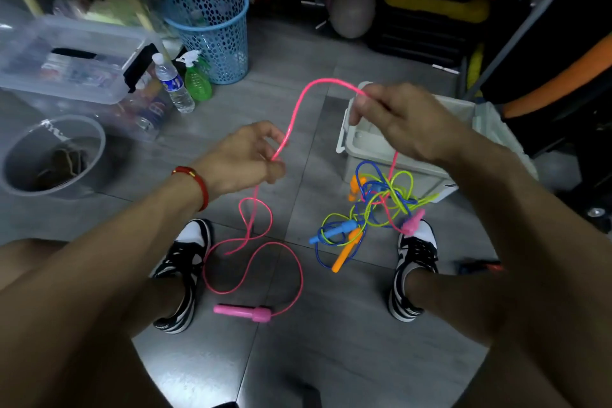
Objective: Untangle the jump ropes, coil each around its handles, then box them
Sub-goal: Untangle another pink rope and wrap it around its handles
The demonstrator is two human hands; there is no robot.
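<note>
Fingers: my left hand (pixel 246 156) and right hand (pixel 402 119) each pinch the pink jump rope (pixel 299 109).
Tangle (pixel 371 209): beside the white box (pixel 371 146).

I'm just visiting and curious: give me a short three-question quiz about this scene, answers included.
1. True or false: both hands pinch the pink rope.
2. Which pink handle lies free on the floor: A, between the shoes, or B, in the tangle?
3. What stands behind the tangle?

Key: 1 true, left hand and right hand. 2 A. 3 the white box.
</note>
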